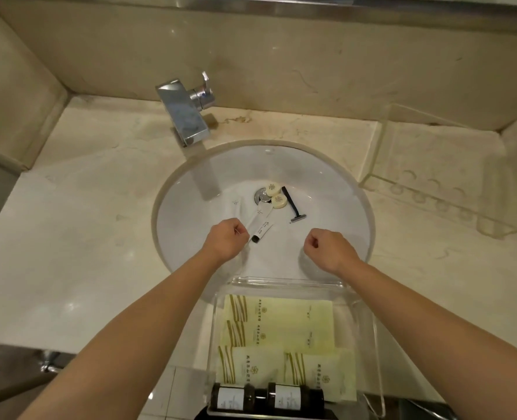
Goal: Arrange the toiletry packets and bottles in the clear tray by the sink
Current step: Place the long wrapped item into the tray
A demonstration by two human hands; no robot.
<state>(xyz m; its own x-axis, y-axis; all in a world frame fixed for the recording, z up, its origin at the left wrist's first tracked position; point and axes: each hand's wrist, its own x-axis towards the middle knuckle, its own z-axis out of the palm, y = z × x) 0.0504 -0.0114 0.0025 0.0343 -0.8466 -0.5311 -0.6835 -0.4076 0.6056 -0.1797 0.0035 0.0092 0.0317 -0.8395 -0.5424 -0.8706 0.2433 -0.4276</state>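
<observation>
A clear tray (pixel 287 281) sits at the sink's front edge. It holds several pale yellow packets (pixel 281 319) and two dark bottles (pixel 269 400) lying on their sides. In the white basin lie a white tube packet (pixel 261 227) with a black cap, another white packet (pixel 236 204), two round soaps (pixel 275 189) and a black razor (pixel 293 207). My left hand (pixel 225 239) is closed, its fingertips pinched at the capped end of the tube packet. My right hand (pixel 327 247) hovers over the basin as a fist, with nothing seen in it.
A chrome faucet (pixel 186 112) overhangs the back of the sink (pixel 342 177). A second clear tray (pixel 433 177) stands on the marble counter (pixel 84 222) at the right. Beige walls close off the back and both sides.
</observation>
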